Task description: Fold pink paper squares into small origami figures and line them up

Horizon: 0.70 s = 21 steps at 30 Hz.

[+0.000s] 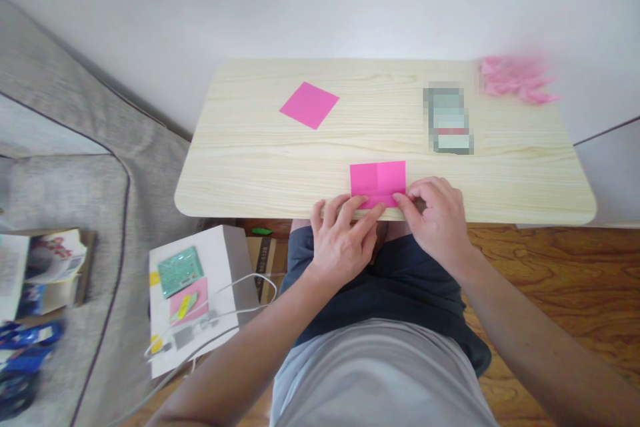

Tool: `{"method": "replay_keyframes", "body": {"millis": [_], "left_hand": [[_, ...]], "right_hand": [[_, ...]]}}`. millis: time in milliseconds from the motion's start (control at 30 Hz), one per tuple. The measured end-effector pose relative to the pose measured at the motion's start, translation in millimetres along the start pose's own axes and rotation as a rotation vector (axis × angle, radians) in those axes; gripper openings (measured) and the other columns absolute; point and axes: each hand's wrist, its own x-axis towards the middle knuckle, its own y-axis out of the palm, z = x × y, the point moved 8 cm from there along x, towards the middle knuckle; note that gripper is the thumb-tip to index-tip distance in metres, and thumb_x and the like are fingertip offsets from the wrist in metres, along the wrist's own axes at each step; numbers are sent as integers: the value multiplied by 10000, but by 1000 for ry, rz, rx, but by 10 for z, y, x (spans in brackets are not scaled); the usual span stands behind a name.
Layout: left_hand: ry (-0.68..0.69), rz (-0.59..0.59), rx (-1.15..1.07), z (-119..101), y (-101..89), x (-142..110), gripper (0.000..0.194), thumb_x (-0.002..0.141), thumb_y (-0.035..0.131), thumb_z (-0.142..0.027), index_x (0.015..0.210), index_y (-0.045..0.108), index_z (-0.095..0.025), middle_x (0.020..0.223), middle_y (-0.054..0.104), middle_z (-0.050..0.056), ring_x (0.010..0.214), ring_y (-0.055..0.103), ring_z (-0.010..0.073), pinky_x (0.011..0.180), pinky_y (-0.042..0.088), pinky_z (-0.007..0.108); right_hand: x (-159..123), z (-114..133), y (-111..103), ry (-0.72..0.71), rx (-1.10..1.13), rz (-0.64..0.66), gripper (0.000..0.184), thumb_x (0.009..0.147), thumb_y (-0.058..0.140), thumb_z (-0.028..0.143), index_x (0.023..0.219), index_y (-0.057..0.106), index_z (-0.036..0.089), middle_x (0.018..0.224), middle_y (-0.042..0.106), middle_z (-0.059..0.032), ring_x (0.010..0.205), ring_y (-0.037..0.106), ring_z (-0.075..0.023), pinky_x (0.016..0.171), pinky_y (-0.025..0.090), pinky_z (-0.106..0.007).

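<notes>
A pink sheet of paper [378,177] with crease lines lies at the table's front edge, its near side folded up in a narrow strip. Across that strip my left hand [343,237] rests with fingers spread, the fingertips pressing on the paper. My right hand [440,217] has its thumb and curled forefinger at the paper's right near corner, pinching it. Farther back on the table is a second pink sheet [310,105], flat and turned like a diamond.
A blurred-out phone-like object [450,120] lies right of centre on the light wooden table [240,167]. Folded pink paper pieces [515,79] are heaped at its back right corner. Below left, a white box [220,247] carries a green packet [180,271] and cables. A grey sofa [145,167] stands left.
</notes>
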Motion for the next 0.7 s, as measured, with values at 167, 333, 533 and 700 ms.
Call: {"method": "replay_keyframes", "body": {"millis": [167,333,533,700], "left_hand": [[-3,-1,-22,-7,-71,34,319,984,615,-299,1264,732,-396,1422,668,19,1376,535,293,1230,258,570],[-7,-21,-34,-2,-118,122,198,998,615,-351,1124,767,-339,1317,729,17,1333,558,288,1177,302,537],[9,-27,-55,2,-109,271,199,1025,587,-349,1127,755,-323,1225,763,6,1220,600,258,1066,329,498],[29,-55,-35,-5,-99,291,232,996,644,-375,1192,751,-311,1214,758,30,1182,604,271,1036,332,502]], "right_hand": [[-16,36,-53,-39,120,52,164,966,664,402,913,675,248,1017,671,-79,1004,629,-259,911,483,-440],[-64,46,-35,-64,80,150,110,954,683,345,947,724,243,1041,696,-75,1042,614,-275,932,463,-463],[-54,48,-58,-22,108,167,145,896,767,378,935,733,243,1059,703,-71,1042,623,-277,944,467,-465],[-53,36,-56,1,119,175,97,864,794,322,901,743,248,1065,699,-64,1037,627,-277,940,477,-473]]}}
